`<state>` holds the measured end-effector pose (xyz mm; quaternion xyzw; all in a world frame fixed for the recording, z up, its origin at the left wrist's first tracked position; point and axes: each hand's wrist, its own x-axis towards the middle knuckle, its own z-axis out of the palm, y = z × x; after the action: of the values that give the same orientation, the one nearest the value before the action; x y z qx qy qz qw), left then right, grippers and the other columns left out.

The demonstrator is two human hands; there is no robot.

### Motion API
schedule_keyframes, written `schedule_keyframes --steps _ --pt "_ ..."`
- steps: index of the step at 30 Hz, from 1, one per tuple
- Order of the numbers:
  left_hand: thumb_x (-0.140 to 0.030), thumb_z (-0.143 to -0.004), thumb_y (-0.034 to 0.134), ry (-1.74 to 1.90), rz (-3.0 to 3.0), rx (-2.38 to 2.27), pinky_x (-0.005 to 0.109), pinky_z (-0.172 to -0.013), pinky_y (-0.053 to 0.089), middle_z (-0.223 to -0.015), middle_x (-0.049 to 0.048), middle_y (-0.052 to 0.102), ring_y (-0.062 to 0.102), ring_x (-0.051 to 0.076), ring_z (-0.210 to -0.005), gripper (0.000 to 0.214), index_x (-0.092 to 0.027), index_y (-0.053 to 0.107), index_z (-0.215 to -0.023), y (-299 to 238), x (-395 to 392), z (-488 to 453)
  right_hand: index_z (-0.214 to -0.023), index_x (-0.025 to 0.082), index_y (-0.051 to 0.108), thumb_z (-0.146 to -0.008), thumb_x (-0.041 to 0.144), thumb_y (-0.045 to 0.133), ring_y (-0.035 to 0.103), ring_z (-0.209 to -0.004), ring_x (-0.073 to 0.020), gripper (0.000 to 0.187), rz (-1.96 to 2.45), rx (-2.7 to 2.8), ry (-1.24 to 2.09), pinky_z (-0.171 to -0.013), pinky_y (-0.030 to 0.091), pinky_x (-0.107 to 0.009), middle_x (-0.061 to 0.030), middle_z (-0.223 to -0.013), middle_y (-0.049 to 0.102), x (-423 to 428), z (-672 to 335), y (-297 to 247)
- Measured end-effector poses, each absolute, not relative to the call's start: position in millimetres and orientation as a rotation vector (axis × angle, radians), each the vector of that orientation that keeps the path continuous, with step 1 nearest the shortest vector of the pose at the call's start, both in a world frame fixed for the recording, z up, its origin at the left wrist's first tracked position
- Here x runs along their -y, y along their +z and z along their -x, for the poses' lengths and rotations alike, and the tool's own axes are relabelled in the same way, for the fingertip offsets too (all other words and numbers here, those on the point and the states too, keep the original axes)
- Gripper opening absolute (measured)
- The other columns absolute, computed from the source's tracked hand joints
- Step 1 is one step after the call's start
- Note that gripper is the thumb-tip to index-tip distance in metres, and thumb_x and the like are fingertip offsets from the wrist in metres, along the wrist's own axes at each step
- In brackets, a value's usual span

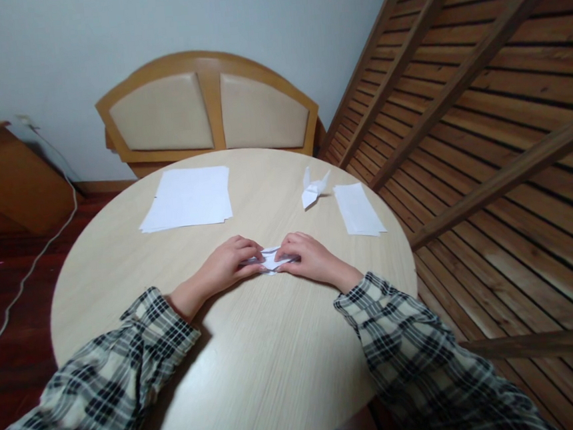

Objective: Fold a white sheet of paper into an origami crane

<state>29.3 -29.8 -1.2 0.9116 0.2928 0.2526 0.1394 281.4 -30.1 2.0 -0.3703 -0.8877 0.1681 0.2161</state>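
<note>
A small folded piece of white paper (270,260) lies at the middle of the round table (259,364), between my two hands. My left hand (230,260) grips its left end, with the thumb on the near side and the fingers on the far side. At the other end my right hand (310,256) pinches the paper in the same way. Both ends are hidden under my fingers, and only the creased middle part shows. Beyond my right hand stands a folded white paper figure (314,190) with two upright points.
A stack of white paper sheets (189,198) lies on the table's far left. Narrower white sheets (359,208) sit near the right edge. A padded wooden headboard (214,107) stands behind the table, and a slatted wooden screen (489,123) slants along the right. A white cable (34,260) runs down the left.
</note>
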Motion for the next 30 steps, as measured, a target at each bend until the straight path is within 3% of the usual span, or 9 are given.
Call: schedule_keyframes --steps 13,23,30 --pt "-0.040 -0.104 0.047 0.667 -2.965 -0.713 0.033 -0.073 0.056 -0.095 0.0100 0.077 0.070 0.021 -0.083 0.036 -0.016 0.075 -0.102 4.6 31.9 -32.4 -0.088 0.022 0.075 -0.086 0.024 0.077 0.059 -0.090 -0.0176 0.004 1.033 2.452 0.473 -0.082 0.042 -0.032 -0.0032 -0.093 0.065 32.3 -281.6 3.9" --pt "-0.030 -0.102 0.049 0.629 -2.941 -0.732 0.035 -0.078 0.056 -0.092 0.0101 0.075 0.069 0.021 -0.085 0.028 -0.017 0.073 -0.103 6.3 34.8 -34.3 -0.089 0.022 0.075 -0.093 0.025 0.068 0.058 -0.090 -0.0176 0.008 1.043 2.447 0.421 -0.081 0.041 -0.032 -0.0030 -0.091 0.065 29.1 -282.8 -3.0" --pt "-0.035 -0.102 0.051 0.686 -2.822 -0.830 0.032 -0.074 0.054 -0.090 0.0094 0.075 0.069 0.020 -0.081 0.029 -0.018 0.073 -0.102 1.4 34.2 -33.6 -0.088 0.021 0.074 -0.093 0.024 0.068 0.058 -0.087 -0.0175 0.008 1.064 2.430 0.423 -0.081 0.041 -0.032 -0.0024 -0.087 0.066 30.2 -283.2 1.4"
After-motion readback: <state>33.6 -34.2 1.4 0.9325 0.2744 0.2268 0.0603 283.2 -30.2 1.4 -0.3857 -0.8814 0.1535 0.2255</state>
